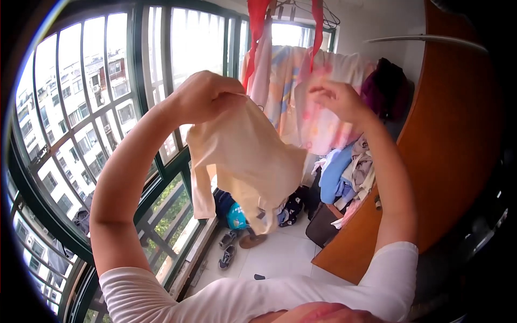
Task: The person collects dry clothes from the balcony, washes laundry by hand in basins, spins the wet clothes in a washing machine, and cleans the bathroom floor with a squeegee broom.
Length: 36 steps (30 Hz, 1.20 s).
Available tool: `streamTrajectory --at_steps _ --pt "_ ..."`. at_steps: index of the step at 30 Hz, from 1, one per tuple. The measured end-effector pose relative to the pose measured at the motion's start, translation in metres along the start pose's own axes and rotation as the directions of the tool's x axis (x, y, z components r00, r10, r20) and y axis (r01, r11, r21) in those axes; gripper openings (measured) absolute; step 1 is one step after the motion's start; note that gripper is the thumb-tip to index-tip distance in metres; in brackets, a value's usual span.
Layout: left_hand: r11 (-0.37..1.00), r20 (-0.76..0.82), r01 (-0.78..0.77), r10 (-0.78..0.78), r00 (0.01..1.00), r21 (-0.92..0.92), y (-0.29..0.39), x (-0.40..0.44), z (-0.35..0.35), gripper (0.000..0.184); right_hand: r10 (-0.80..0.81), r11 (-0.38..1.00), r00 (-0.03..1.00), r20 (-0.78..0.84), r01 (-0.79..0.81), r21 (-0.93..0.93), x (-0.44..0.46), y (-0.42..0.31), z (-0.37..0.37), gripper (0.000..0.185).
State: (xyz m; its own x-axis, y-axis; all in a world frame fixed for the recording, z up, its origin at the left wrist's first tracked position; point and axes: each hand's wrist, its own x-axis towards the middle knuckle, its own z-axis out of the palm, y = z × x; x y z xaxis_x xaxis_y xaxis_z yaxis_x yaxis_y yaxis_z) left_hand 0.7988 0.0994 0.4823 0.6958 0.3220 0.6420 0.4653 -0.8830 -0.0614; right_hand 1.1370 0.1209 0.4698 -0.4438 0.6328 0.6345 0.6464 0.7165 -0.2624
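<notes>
A cream long-sleeved top [242, 156] hangs in the air in front of me, one sleeve dangling on its left side. My left hand [207, 96] is raised and closed on the top's upper edge, with the fingers partly hidden behind the wrist. My right hand [338, 101] is up on the other side, apart from the top. Its fingers are loosely bent with gaps between them and slightly blurred, and I make out nothing in them. Close behind it hangs a pink and white patterned cloth [320, 132]. Red strips [257, 37] dangle overhead between the hands.
Barred windows [97, 81] run along the left. A brown wooden panel [452, 140] stands at right, beside a pile of clothes [344, 175]. Shoes [227, 257] and a turquoise item [237, 216] are on the tiled floor [280, 261]. Wire hangers [301, 8] hang above.
</notes>
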Motion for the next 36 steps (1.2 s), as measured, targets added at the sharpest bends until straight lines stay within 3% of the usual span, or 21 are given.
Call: streamTrajectory --at_steps 1,3,6,8,10,13,18,20,24,26,27,29,31,33,36 --pt "0.999 0.012 -0.037 0.037 0.999 -0.006 -0.007 0.010 0.006 0.015 -0.072 0.997 0.993 -0.096 0.073 -0.002 0.026 0.005 0.004 0.024" --pt "0.993 -0.021 -0.113 0.112 0.993 -0.036 -0.028 0.034 0.018 0.013 0.072 0.994 0.981 -0.182 -0.055 0.100 0.081 0.013 0.003 0.028" --pt "0.972 -0.064 -0.227 0.223 0.973 -0.068 -0.047 0.072 0.030 0.014 0.035 0.999 0.884 -0.466 -0.032 0.013 0.167 0.052 -0.004 0.033" --pt "0.977 -0.072 -0.201 0.195 0.978 -0.074 -0.056 0.096 0.035 0.018 0.159 0.978 0.823 -0.545 -0.208 -0.030 0.211 0.077 -0.017 0.032" --pt "0.977 -0.108 -0.205 0.197 0.974 -0.065 -0.070 0.120 0.045 0.018 0.067 0.960 0.787 -0.614 -0.217 -0.174 0.255 0.113 -0.033 0.030" --pt "0.973 -0.192 -0.230 0.223 0.956 -0.015 -0.086 0.152 0.061 0.017 0.179 0.965 0.878 -0.444 -0.244 -0.093 0.260 0.090 -0.050 0.034" --pt "0.993 -0.327 -0.118 0.114 0.938 0.007 -0.111 0.208 0.090 0.019 0.140 0.972 0.918 -0.371 -0.199 -0.125 0.283 0.097 -0.057 0.034" --pt "0.992 -0.456 -0.123 0.106 0.884 -0.008 -0.120 0.229 0.095 0.022 0.121 0.975 0.930 -0.346 -0.177 -0.137 0.290 0.102 -0.059 0.034" --pt "0.996 -0.502 0.079 -0.093 0.860 -0.049 -0.133 0.262 0.103 0.021 0.070 0.983 0.953 -0.296 -0.116 -0.140 0.303 0.112 -0.061 0.034" --pt "0.970 -0.562 0.095 0.049 0.826 0.225 -0.152 0.269 0.110 0.024 0.041 0.988 0.959 -0.280 -0.080 -0.130 0.309 0.118 -0.059 0.033" --pt "0.875 -0.553 0.096 0.211 0.806 0.474 -0.184 0.286 0.120 0.025 0.028 0.990 0.962 -0.272 -0.065 -0.127 0.311 0.120 -0.058 0.033" --pt "0.725 -0.498 0.209 0.208 0.842 0.656 -0.204 0.299 0.124 0.029 0.003 0.993 0.966 -0.258 -0.033 -0.109 0.315 0.124 -0.057 0.033" --pt "0.785 -0.510 0.248 0.097 0.855 0.567 -0.211 0.296 0.118 0.029 -0.021 0.996 0.968 -0.250 0.000 -0.087 0.318 0.127 -0.058 0.033" --pt "0.907 -0.550 0.286 -0.075 0.832 0.309 -0.195 0.284 0.105 0.029 -0.041 0.998 0.969 -0.243 0.027 -0.059 0.315 0.131 -0.058 0.033" --pt "0.924 -0.559 0.323 -0.160 0.813 0.206 -0.190 0.281 0.093 0.029 -0.067 0.998 0.969 -0.237 0.063 -0.025 0.310 0.138 -0.061 0.033"
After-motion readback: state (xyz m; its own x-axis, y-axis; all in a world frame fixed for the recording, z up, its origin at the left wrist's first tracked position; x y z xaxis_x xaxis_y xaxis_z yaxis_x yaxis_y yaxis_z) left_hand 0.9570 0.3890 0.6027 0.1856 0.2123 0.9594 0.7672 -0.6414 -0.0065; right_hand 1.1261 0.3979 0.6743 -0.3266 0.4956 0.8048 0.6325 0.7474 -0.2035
